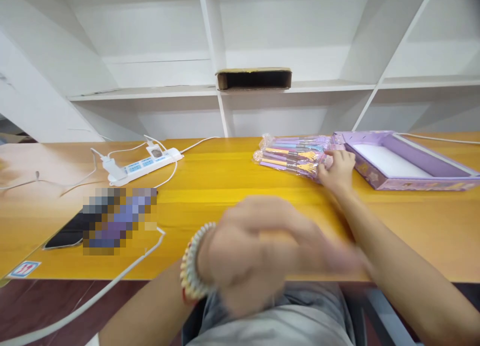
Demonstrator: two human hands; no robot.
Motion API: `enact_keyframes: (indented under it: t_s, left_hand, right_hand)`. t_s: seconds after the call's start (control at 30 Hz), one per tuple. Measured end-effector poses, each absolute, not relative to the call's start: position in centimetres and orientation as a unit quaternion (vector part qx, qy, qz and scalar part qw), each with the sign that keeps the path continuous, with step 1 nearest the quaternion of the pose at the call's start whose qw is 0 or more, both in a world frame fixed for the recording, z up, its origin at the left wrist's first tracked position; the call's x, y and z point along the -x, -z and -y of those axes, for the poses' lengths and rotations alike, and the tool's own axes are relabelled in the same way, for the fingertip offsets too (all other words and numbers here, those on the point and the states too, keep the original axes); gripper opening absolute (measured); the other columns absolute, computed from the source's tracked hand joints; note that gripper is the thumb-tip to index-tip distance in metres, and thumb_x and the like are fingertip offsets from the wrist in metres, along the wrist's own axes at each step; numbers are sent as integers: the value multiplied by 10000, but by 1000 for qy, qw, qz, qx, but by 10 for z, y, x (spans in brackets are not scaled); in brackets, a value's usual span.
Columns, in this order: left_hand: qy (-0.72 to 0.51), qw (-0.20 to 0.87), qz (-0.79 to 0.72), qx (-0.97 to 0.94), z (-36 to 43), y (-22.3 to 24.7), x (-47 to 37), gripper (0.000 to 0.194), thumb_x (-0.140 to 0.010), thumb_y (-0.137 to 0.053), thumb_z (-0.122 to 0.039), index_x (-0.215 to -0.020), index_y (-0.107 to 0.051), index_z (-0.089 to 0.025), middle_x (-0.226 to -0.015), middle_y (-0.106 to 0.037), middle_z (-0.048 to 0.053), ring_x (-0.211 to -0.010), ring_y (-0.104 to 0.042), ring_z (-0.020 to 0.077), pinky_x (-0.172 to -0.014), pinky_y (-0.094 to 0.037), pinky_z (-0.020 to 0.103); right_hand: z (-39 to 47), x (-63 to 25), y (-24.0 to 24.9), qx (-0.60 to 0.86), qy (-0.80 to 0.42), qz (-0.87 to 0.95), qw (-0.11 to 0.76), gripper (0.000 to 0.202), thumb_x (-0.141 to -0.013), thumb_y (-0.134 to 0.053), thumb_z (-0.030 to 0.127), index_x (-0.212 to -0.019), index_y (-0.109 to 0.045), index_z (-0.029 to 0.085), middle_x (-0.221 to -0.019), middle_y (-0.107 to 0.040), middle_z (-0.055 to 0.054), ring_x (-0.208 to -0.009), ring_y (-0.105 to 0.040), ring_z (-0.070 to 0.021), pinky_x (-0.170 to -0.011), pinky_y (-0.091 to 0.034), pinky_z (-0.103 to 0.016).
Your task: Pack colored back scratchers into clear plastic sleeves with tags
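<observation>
Several slim, colourful pen-like sticks in clear plastic wrappers lie side by side on the table, in purple, yellow and blue. At their right end is my right hand, its fingers closed on the end of a wrapped pen-like stick. My left hand, with beaded and coiled bands on its wrist, hangs in front of my body near the table's front edge. Motion smears its fingers, so I cannot make out whether it holds anything. Just right of my right hand stands a shallow purple box with a white inside.
A white power strip with plugs and cables lies at the back left of the yellow table. Nearer are a dark phone and a blurred-out item. White shelves rise behind, holding an open cardboard box.
</observation>
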State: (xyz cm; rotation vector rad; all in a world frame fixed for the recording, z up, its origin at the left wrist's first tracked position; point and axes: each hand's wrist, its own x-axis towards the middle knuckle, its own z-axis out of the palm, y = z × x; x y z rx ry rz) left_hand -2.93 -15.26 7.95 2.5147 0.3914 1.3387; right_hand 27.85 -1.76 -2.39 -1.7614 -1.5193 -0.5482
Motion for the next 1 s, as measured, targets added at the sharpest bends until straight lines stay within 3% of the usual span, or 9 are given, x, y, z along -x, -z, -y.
enact_keyframes:
  t_s: [0.1,0.3,0.4,0.53,0.7,0.83,1.0]
  left_hand:
    - [-433,115,-142,-883,82,-66,16,282,-806,-463,-125,-1008,-629,-229,-803,-666,13,-736,-614,124,-694,-518,267]
    - [-303,81,-389,-866,-11,6,41,261,-804,-425,-163,-934,-651,-174,-858,-660,37,-788,-594,139,-775,-467,267]
    - [-229,70,-429,-871,-21,26,53,261,-780,-432,-178,-931,-645,-195,-872,-650,31,-823,-588,155,-796,-449,273]
    - [-169,86,-468,-863,-18,27,52,241,-781,-457,-261,-956,-612,-205,-785,-628,17,-759,-580,164,-709,-446,278]
    - [-147,81,-472,-866,-10,20,44,248,-793,-454,-285,-979,-599,-208,-837,-636,33,-807,-585,178,-733,-442,289]
    - [-143,76,-474,-865,-7,19,43,259,-800,-444,-280,-992,-600,-204,-849,-640,41,-829,-587,183,-759,-439,290]
    - [-150,71,-466,-869,-9,22,45,246,-795,-447,-286,-975,-598,-215,-838,-637,33,-793,-587,180,-724,-437,287]
  right_hand:
    - [21,-259,20,635,181,673,334,281,-759,-464,272,-992,-582,169,-985,-565,-121,-1000,-442,-298,-896,-305,-439]
    - [24,-227,28,620,160,733,228,341,-751,-471,291,-1049,-607,195,-1134,-546,-127,-1062,-402,-326,-852,-335,-452]
    - [24,-230,27,649,175,706,223,392,-776,-442,311,-1130,-562,194,-1210,-514,-128,-1121,-372,-330,-873,-323,-473]
    - [23,-249,23,703,172,645,246,427,-842,-348,330,-1223,-477,190,-1298,-468,-130,-1186,-331,-331,-885,-302,-519]
    - [19,-270,24,732,115,633,225,485,-878,-260,413,-1288,-406,199,-1346,-433,-123,-1237,-290,-322,-920,-275,-547]
    - [14,-274,26,751,96,610,233,555,-853,-292,469,-1333,-364,200,-1305,-449,-150,-1194,-312,-363,-903,-285,-572]
    - [7,-276,29,759,93,596,246,522,-825,-340,481,-1254,-469,213,-1226,-468,-165,-1149,-346,-372,-890,-300,-565]
